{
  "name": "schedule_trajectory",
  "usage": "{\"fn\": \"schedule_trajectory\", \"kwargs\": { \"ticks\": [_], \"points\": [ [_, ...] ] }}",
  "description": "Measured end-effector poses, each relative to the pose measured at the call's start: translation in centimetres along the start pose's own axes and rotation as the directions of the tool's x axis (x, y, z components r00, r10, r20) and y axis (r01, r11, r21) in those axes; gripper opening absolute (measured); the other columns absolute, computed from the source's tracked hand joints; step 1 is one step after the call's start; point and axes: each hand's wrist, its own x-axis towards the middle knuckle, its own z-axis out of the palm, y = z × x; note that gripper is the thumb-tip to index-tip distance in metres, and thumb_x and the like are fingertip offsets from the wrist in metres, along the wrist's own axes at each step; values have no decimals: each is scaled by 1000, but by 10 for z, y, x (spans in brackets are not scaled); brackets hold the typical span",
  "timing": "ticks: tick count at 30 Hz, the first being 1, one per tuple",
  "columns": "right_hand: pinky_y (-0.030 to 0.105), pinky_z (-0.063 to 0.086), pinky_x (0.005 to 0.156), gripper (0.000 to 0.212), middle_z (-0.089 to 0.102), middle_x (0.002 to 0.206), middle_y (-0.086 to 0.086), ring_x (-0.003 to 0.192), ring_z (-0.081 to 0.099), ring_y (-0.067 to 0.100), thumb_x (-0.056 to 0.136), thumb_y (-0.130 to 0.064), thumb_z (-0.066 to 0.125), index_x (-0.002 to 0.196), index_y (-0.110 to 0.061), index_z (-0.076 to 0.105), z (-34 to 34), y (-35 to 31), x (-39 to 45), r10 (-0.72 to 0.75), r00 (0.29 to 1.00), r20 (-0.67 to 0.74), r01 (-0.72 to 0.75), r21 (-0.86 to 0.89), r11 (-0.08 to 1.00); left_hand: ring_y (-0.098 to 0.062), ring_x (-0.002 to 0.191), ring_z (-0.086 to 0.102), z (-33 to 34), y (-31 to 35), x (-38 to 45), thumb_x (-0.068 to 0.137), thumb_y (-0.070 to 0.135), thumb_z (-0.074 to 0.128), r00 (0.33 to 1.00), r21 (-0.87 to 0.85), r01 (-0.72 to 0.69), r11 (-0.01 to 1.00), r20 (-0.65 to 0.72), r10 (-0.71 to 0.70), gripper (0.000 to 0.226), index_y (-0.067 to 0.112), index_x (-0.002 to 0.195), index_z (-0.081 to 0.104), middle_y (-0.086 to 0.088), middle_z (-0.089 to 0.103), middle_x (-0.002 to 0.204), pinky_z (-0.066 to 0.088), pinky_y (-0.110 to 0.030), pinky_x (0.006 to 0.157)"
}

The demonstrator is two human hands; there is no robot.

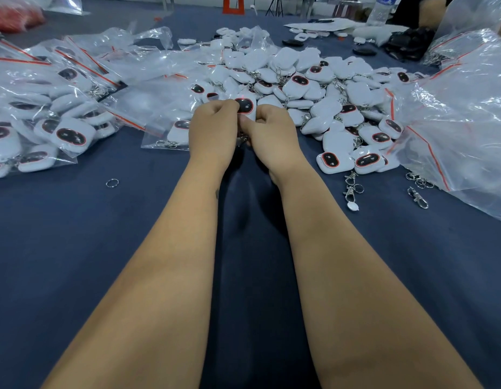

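Note:
A white key fob (245, 106) with a black oval face ringed in red sits between my two hands above the dark blue table (103, 234). My left hand (212, 130) grips its left side with curled fingers. My right hand (271, 130) pinches its lower right edge, thumb pressed toward the left hand. A bit of metal clasp (243, 140) shows under the hands; how it joins the fob is hidden. Behind lies a big heap of loose white fobs (327, 88) with keychains.
Clear zip bags holding fobs (47, 113) cover the left side, and one bagged fob (173, 133) lies beside my left hand. A large crumpled plastic bag (462, 113) fills the right. Loose clasps (353, 186), another clasp (417, 196) and a split ring (112, 182) lie on the cloth.

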Motion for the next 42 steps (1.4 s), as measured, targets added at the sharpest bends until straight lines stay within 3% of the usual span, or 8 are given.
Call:
{"fn": "schedule_trajectory", "kwargs": {
  "ticks": [3, 7, 14, 18, 23, 29, 36, 42],
  "points": [
    [30, 40, 61, 31, 50, 55, -4, 60, 46, 15, 87, -13, 64, 61, -18, 48, 1, 0, 1, 4, 1000, -14, -4, 23, 1000, -22, 60, 40, 0, -1, 1, 73, 29, 50, 1000, 7, -13, 1000, 5, 13, 28, 24, 46, 45, -7, 45, 61, 31, -35, 61],
    [29, 47, 67, 15, 61, 69, -6, 64, 54, 12, 88, -14, 60, 83, -27, 56, 2, -1, -2, 40, 999, -32, -36, 99, 994, -21, 61, 38, -1, -5, 3, 81, 24, 54, 998, 33, -43, 999, 37, 42, 25, 20, 57, 49, -6, 46, 62, 30, -36, 61],
    [34, 50, 75, 13, 62, 83, 2, 74, 58, 21, 94, -11, 51, 94, -20, 61, 0, -5, 0, 82, 994, -78, -70, 143, 987, -20, 59, 43, -1, -6, 4, 78, 24, 55, 998, 52, -28, 998, 66, 24, 33, 23, 46, 49, -2, 52, 59, 34, -35, 61],
    [47, 54, 91, 13, 62, 91, 4, 97, 66, 31, 95, -11, 51, 93, -20, 60, 0, -5, -1, 78, 993, -84, -67, 128, 989, -19, 60, 40, -2, -5, 3, 79, 24, 55, 997, 67, -41, 997, 65, 36, 21, 18, 60, 50, -6, 49, 63, 32, -35, 61],
    [33, 51, 81, 13, 60, 84, -5, 82, 60, 14, 96, -12, 50, 96, -22, 58, 0, -2, 2, 51, 997, -66, -50, 28, 998, -22, 60, 38, -1, -4, 2, 75, 18, 49, 998, 62, -31, 998, 58, 28, 33, 24, 42, 43, 3, 42, 53, 31, -35, 61],
    [32, 48, 78, 12, 58, 80, -6, 79, 58, 14, 97, -12, 49, 96, -21, 57, 2, 0, 3, 52, 997, -59, -53, -15, 998, -22, 61, 36, -2, -1, -1, 67, 22, 49, 998, 62, -34, 997, 60, 31, 18, 23, 51, 40, -8, 40, 61, 30, -37, 60],
    [20, 44, 65, 11, 59, 78, -11, 70, 56, 1, 97, -15, 51, 95, -23, 58, -1, 0, 2, 50, 994, -92, -47, 36, 998, -21, 62, 43, -2, -5, 3, 78, 20, 52, 995, 82, -56, 995, 88, 49, 26, 22, 53, 46, 0, 45, 57, 34, -35, 62],
    [39, 55, 86, 16, 61, 83, -8, 83, 61, 15, 94, -11, 51, 88, -24, 57, 0, -2, 2, 67, 994, -84, -62, 66, 996, -18, 65, 48, -1, -6, 7, 88, 16, 54, 991, 122, -98, 988, 107, 85, 17, 16, 72, 61, -1, 56, 67, 41, -33, 65]
  ]
}}
